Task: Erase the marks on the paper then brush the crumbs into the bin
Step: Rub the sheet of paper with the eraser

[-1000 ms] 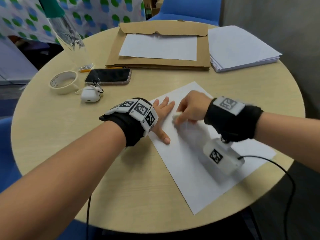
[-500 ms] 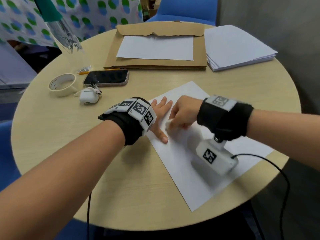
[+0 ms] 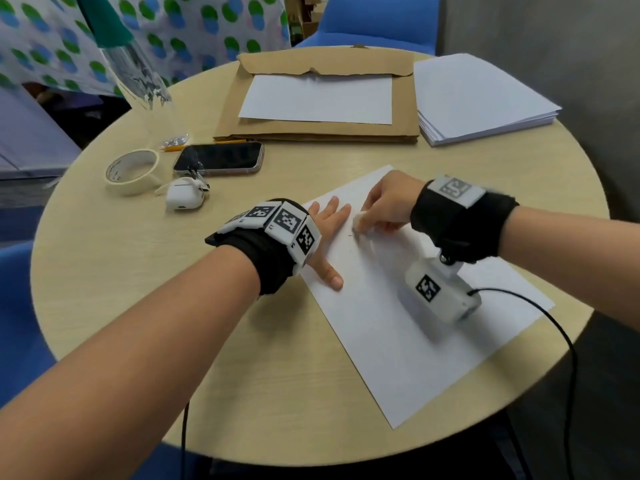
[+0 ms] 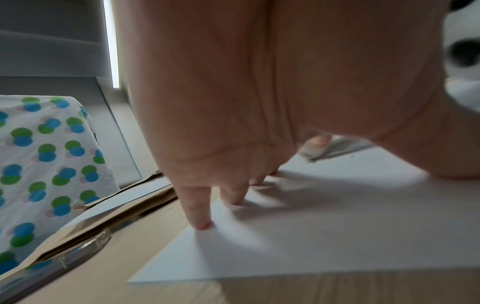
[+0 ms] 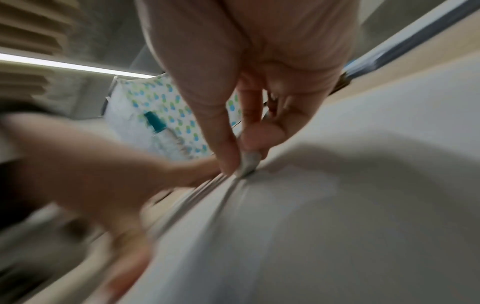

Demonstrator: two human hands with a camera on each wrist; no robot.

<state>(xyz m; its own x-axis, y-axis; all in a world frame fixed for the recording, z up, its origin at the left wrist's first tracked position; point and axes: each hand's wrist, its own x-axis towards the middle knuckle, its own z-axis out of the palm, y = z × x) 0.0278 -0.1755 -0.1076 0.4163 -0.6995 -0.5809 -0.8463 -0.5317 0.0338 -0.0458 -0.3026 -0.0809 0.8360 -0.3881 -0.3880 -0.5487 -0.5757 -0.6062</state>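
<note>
A white sheet of paper lies slanted on the round wooden table. My left hand lies flat on the sheet's left edge, fingers straight and spread, pressing it down. My right hand pinches a small white eraser between thumb and fingers and holds its tip on the paper, just right of the left hand. A faint dark mark shows on the paper beside the eraser. The right wrist view is blurred. No bin is in view.
Behind the hands lie a phone, a white earbud case and a roll of masking tape. Farther back are a brown envelope with a sheet on it and a stack of white paper. A cable trails off the right wrist.
My right hand with the eraser has rubbed back and forth over a small patch of paper next to the left hand. The left hand has stayed pressed on the sheet.
</note>
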